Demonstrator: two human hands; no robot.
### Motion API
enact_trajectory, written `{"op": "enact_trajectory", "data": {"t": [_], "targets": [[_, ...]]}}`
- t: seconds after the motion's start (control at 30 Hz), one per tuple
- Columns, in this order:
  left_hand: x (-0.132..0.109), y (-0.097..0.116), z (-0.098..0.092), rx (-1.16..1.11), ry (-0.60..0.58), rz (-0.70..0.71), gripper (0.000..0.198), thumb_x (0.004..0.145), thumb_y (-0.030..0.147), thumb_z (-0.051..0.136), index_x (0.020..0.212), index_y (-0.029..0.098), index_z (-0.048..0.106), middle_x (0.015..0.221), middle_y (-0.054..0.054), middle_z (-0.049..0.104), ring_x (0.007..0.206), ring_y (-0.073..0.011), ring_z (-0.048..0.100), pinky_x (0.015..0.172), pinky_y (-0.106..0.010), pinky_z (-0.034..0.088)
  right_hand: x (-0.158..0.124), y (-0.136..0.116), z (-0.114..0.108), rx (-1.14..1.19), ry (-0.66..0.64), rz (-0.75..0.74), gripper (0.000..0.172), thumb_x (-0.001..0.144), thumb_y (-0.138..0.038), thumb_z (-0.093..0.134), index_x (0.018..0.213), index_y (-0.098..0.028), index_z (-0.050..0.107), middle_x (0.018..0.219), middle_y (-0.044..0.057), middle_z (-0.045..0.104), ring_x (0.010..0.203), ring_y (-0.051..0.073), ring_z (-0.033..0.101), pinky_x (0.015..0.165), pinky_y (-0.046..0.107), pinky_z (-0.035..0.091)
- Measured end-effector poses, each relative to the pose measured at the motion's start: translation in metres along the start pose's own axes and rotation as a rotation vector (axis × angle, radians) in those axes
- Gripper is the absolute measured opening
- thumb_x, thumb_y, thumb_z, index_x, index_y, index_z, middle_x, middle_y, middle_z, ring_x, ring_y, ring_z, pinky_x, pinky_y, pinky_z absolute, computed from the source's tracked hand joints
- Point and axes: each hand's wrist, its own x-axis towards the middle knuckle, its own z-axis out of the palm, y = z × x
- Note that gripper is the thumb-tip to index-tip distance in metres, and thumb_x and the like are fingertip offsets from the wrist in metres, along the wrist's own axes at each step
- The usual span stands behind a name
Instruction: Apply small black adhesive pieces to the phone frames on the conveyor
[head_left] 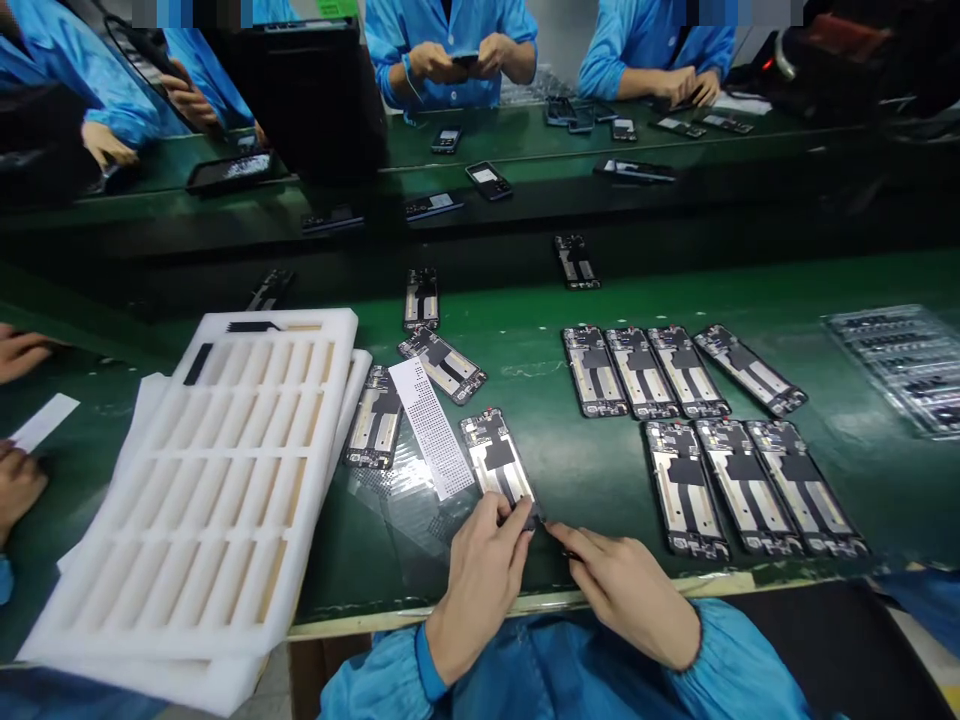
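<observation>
An opened phone body (499,450), its inner board and silver frame showing, lies tilted on the green table in front of me. My left hand (487,565) grips its lower end, thumb and forefinger closed at the bottom edge. Just right of that edge, my right hand (626,585) is closed round a thin dark tool (568,552), mostly hidden by the fingers. The tool's tip is by the phone's lower right corner. Left of this phone lies a white sheet of small black dots (431,430), partly over clear plastic film (397,545) and close to another opened phone (373,420).
White foam trays (341,330) are stacked at the left. Several opened phones (686,490) lie in two rows at the right, before a clear plastic tray (900,370). Across a dark raised shelf (525,225), co-workers in blue handle phones. Another person's hand (19,490) holds a white strip at far left.
</observation>
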Motion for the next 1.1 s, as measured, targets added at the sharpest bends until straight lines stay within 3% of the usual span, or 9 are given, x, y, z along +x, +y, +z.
{"op": "enact_trajectory", "data": {"t": [0.2, 0.3, 0.4, 0.47, 0.53, 0.63, 0.83, 0.97, 1.1], "targets": [[0.001, 0.005, -0.002, 0.044, -0.019, -0.005, 0.04, 0.098, 0.013, 0.047, 0.134, 0.021, 0.061, 0.098, -0.008, 0.058, 0.087, -0.0216, 0.06, 0.073, -0.034, 0.056, 0.007, -0.007, 0.007, -0.256, -0.084, -0.018, 0.062, 0.088, -0.007, 0.049, 0.15, -0.013, 0.05, 0.091, 0.005, 0.077, 0.07, 0.022, 0.076, 0.056, 0.032, 0.054], [0.006, 0.006, -0.009, 0.119, -0.013, 0.002, 0.044, 0.096, 0.016, 0.053, 0.14, 0.025, 0.058, 0.123, -0.014, 0.061, 0.115, -0.0317, 0.057, 0.089, -0.048, 0.054, 0.011, -0.017, 0.01, -0.432, -0.203, 0.043, 0.066, 0.085, -0.007, 0.057, 0.151, -0.011, 0.05, 0.08, 0.005, 0.077, 0.059, 0.023, 0.074, 0.044, 0.032, 0.042], [0.014, 0.001, -0.014, 0.329, 0.074, -0.079, 0.068, 0.091, 0.023, 0.066, 0.154, 0.03, 0.04, 0.162, -0.017, 0.034, 0.147, -0.0466, 0.029, 0.105, -0.074, 0.035, 0.021, -0.024, 0.0, -0.501, -0.294, 0.091, 0.065, 0.085, -0.007, 0.061, 0.149, -0.009, 0.052, 0.077, 0.008, 0.078, 0.06, 0.023, 0.075, 0.044, 0.031, 0.035], [0.017, -0.004, -0.018, 0.406, 0.15, -0.127, 0.082, 0.089, 0.03, 0.071, 0.159, 0.027, 0.029, 0.166, -0.019, 0.026, 0.152, -0.05, 0.014, 0.106, -0.085, 0.019, 0.034, -0.024, -0.014, -0.472, -0.315, 0.089, 0.05, 0.088, -0.014, 0.064, 0.138, -0.012, 0.064, 0.075, 0.009, 0.078, 0.064, 0.025, 0.076, 0.047, 0.031, 0.034], [0.012, -0.009, -0.028, 0.338, 0.296, -0.127, 0.085, 0.09, 0.035, 0.07, 0.16, 0.023, 0.023, 0.164, -0.021, 0.031, 0.154, -0.0463, 0.013, 0.111, -0.082, 0.015, 0.051, -0.02, -0.025, -0.392, -0.245, 0.123, 0.026, 0.096, -0.029, 0.059, 0.113, -0.018, 0.075, 0.077, 0.009, 0.079, 0.072, 0.027, 0.077, 0.052, 0.03, 0.036], [-0.009, -0.013, -0.054, 0.109, 0.667, -0.125, 0.065, 0.094, 0.028, 0.064, 0.154, 0.022, 0.038, 0.153, -0.018, 0.05, 0.151, -0.0359, 0.031, 0.118, -0.063, 0.03, 0.073, -0.019, -0.023, -0.295, -0.111, 0.285, 0.036, 0.104, -0.046, 0.047, 0.103, -0.019, 0.069, 0.083, 0.009, 0.079, 0.08, 0.029, 0.077, 0.057, 0.031, 0.038], [-0.06, -0.021, -0.1, 0.033, 1.031, -0.216, 0.045, 0.086, 0.01, 0.069, 0.13, 0.017, 0.065, 0.129, -0.015, 0.067, 0.122, -0.0277, 0.063, 0.109, -0.047, 0.047, 0.083, -0.014, -0.014, -0.293, -0.175, 0.412, 0.026, 0.108, -0.032, 0.042, 0.105, -0.015, 0.06, 0.083, 0.009, 0.078, 0.081, 0.027, 0.077, 0.063, 0.03, 0.042], [-0.063, -0.031, -0.11, 0.059, 1.214, -0.247, 0.037, 0.085, 0.011, 0.069, 0.122, 0.016, 0.071, 0.115, -0.014, 0.073, 0.107, -0.0253, 0.07, 0.099, -0.042, 0.053, 0.138, 0.023, -0.066, -0.348, -0.118, 0.491, 0.032, 0.108, -0.033, 0.042, 0.106, -0.01, 0.063, 0.093, 0.016, 0.077, 0.089, 0.026, 0.075, 0.074, 0.031, 0.049], [-0.055, -0.039, -0.116, 0.041, 1.16, -0.183, 0.034, 0.085, 0.011, 0.068, 0.118, 0.019, 0.072, 0.112, -0.01, 0.074, 0.1, -0.0233, 0.071, 0.094, -0.039, 0.055, 0.239, 0.06, -0.128, -0.421, -0.002, 0.605, 0.032, 0.103, -0.038, 0.057, 0.12, -0.012, 0.064, 0.118, 0.012, 0.069, 0.103, 0.022, 0.069, 0.09, 0.04, 0.056]]}}
